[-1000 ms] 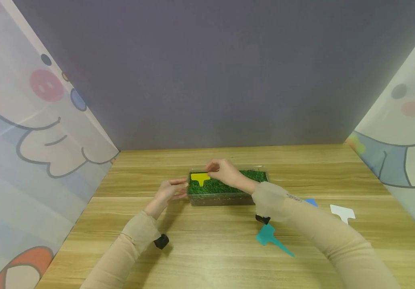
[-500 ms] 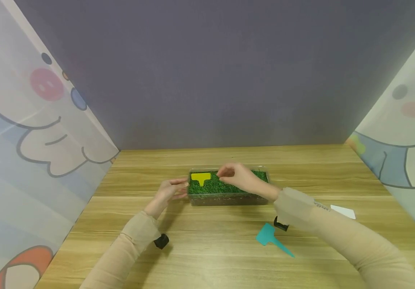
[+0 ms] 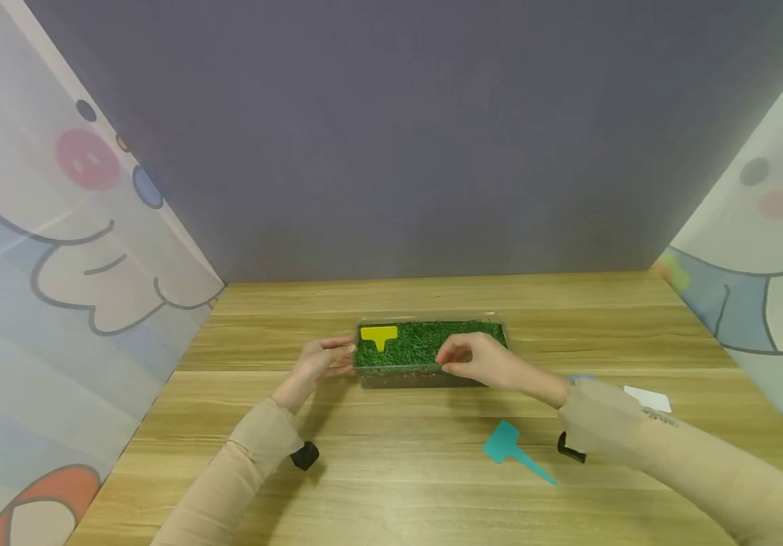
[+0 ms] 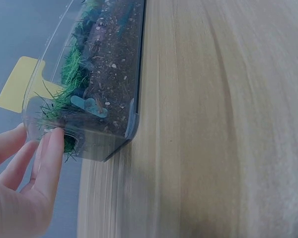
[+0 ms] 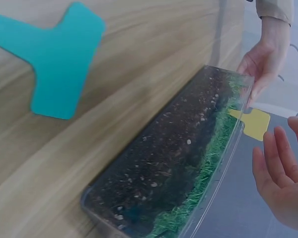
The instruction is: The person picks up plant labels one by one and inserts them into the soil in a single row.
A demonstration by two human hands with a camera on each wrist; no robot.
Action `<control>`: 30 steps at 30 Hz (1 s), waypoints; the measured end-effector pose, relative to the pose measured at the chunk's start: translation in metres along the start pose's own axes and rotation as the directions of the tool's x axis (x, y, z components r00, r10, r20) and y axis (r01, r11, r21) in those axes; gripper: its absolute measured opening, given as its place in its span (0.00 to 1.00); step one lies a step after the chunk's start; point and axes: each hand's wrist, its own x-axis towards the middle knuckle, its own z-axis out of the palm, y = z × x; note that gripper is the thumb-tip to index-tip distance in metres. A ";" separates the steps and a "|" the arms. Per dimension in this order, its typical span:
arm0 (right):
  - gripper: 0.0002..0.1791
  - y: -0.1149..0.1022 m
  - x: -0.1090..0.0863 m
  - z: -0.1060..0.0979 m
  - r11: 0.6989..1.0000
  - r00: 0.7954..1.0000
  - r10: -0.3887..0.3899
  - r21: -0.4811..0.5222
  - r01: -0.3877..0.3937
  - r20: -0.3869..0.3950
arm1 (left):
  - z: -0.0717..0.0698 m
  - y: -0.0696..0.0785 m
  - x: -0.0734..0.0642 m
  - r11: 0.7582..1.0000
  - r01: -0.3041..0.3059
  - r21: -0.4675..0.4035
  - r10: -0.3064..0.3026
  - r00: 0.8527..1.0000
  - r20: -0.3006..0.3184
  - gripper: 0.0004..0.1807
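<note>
A clear plastic planter box (image 3: pixel 398 377) holds dark soil (image 5: pixel 154 144) topped with green grass (image 3: pixel 418 345). A yellow T-shaped plant label (image 3: pixel 379 334) stands upright in the grass near the box's left end. My left hand (image 3: pixel 316 362) touches that end with its fingers spread and fairly straight. Over the front right part of the box hangs my right hand (image 3: pixel 480 359), fingers loosely bent and nothing between them. On the table, nearer to me, lies a teal T-shaped plant label (image 3: pixel 504 444).
A white plant label (image 3: pixel 648 399) lies at the right, with a blue label (image 3: pixel 580 378) partly hidden by my right sleeve beside it. The wooden table (image 3: pixel 391 485) meets a grey wall (image 3: pixel 425 152) behind the box.
My right hand has left the yellow label and moved right and toward me. The yellow label stays upright in the grass. My left hand has kept its place at the box's end.
</note>
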 end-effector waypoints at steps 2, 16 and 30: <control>0.07 0.002 -0.004 0.001 1.000 1.000 -0.001 0.011 0.001 0.018 | 0.001 0.001 -0.001 1.000 0.006 -0.002 -0.006 1.000 -0.001 0.20; 0.07 0.012 -0.030 0.004 1.000 0.997 -0.029 0.011 0.028 0.077 | 0.002 0.001 0.001 0.999 0.024 -0.042 -0.025 0.999 -0.029 0.20; 0.06 0.028 -0.055 0.002 0.999 0.990 0.008 -0.042 -0.002 0.137 | 0.002 0.001 -0.001 1.000 0.016 -0.026 -0.017 0.999 -0.031 0.20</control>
